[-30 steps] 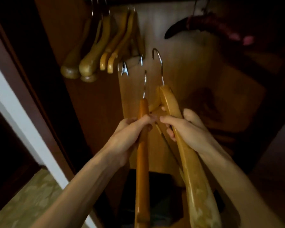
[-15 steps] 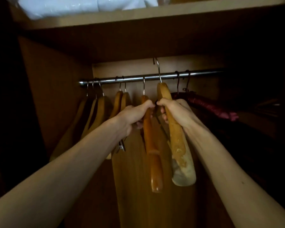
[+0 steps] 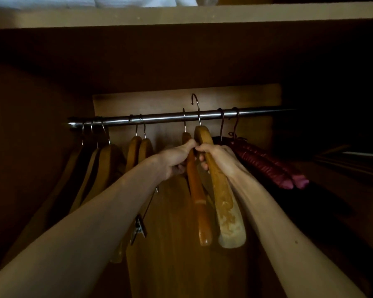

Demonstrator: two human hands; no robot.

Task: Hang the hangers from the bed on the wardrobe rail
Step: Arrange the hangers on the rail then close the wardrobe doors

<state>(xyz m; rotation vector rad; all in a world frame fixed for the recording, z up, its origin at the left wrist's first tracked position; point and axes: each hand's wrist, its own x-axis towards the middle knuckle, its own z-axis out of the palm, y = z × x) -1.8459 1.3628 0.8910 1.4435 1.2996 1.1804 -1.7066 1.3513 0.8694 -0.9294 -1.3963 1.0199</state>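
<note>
Both arms reach up into the wardrobe toward the metal rail (image 3: 256,114). My left hand (image 3: 174,161) grips an orange wooden hanger (image 3: 197,196) near its top; its hook sits at the rail's height. My right hand (image 3: 219,159) grips a paler, worn wooden hanger (image 3: 225,203), whose hook rises above the rail. The two hangers hang side by side, almost touching, between the hangers that are on the rail.
Several wooden hangers (image 3: 136,150) hang on the rail's left part, one with metal clips (image 3: 139,227). Dark red padded hangers (image 3: 265,166) hang to the right. A shelf (image 3: 181,16) with white bedding runs overhead. The wardrobe's back panel (image 3: 170,244) is behind.
Both hands have lifted the two hangers from low in the wardrobe to the rail. My view has tilted upward, bringing the rail and shelf into sight.
</note>
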